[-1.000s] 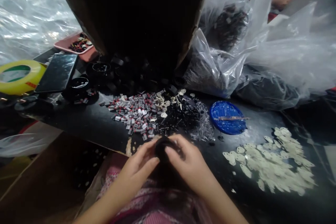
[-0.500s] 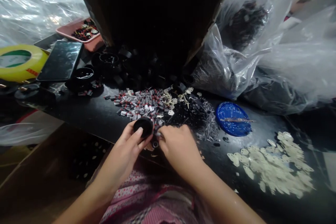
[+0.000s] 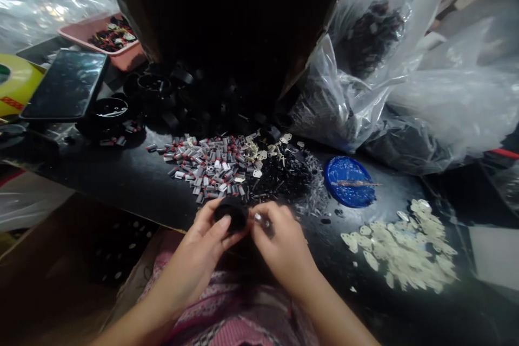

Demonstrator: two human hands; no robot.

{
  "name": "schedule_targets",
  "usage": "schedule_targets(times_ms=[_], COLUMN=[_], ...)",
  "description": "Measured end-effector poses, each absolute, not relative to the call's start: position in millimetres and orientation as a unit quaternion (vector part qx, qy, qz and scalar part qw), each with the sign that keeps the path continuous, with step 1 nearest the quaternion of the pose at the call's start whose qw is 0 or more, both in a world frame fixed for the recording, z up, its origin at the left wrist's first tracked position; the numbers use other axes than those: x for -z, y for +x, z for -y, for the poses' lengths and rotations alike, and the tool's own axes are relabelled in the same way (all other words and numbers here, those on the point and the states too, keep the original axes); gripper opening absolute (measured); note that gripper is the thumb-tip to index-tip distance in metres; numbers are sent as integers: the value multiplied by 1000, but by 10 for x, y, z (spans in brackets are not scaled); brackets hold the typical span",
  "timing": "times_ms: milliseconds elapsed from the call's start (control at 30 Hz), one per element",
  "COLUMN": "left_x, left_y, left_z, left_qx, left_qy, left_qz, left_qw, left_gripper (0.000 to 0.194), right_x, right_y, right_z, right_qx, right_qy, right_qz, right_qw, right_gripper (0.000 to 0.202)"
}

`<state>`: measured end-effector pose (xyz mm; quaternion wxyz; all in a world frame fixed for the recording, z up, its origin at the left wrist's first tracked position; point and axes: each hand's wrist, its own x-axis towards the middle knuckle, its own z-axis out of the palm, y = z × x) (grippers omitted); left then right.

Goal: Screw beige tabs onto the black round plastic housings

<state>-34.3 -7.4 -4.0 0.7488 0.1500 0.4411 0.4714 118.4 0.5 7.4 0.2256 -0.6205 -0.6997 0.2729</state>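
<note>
My left hand (image 3: 208,232) grips a round black cup-like part (image 3: 230,215), thumb over its near rim. Close against its right side, my right hand (image 3: 278,227) pinches a small grey cylindrical piece (image 3: 263,220) between thumb and fingers. Just beyond both hands lies a heap of small grey and red pieces (image 3: 211,165). Dark springs and thin grey slivers (image 3: 312,189) are spread to its right. A blue lid (image 3: 347,181) smeared with grease has a brown stick (image 3: 357,183) across it. Flat cream-coloured tabs (image 3: 405,248) form a pile at the right.
A large dark box (image 3: 227,21) stands at the back. Clear plastic bags (image 3: 352,92) fill the back right. At the left are a phone (image 3: 65,84), yellow tape (image 3: 20,84), a pink tray (image 3: 132,57) of parts and black round parts (image 3: 109,108). The black table's front edge (image 3: 166,221) is near my hands.
The view has shifted, so the table items appear further left. Both hands have come lower and nearer the table's front edge. The small grey piece now shows in my right hand.
</note>
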Motion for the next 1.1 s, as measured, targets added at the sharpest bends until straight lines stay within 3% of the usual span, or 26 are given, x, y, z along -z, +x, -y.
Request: schedule_targets(times_ms=[233,367,467,567,667,767,867,1100], left_x=[-21,-14,36,62,43,17,16,38], left_y=[-295,-278,-277,-282,-259,-190,-115,-67], left_z=[51,62,84,65,-21,-137,-218,-218], left_qx=[-459,-461,-459,-453,-487,-514,-521,-545], left_qy=[106,100,143,187,168,142,139,112], left_qz=[-412,-403,-428,-465,-463,-436,-421,-407], left_qw=[780,784,765,738,721,725,729,725], left_gripper=[18,11,17,20,19,18,17,14], right_x=[-91,-120,-135,-141,-133,-105,-86,-126], right_y=[1261,1281,1305,1350,1382,1366,1346,1475], right_z=[49,33,21,-29,-151,-291,-362,-316], right_qx=[-263,-378,-409,-358,-225,-105,-73,-214], right_qy=[-591,-614,-629,-627,-623,-618,-613,-659], right_qz=[706,629,607,652,721,769,782,682], right_qw=[288,291,260,232,203,121,81,234], right_gripper=[10,7,4,8,16,15,15,7])
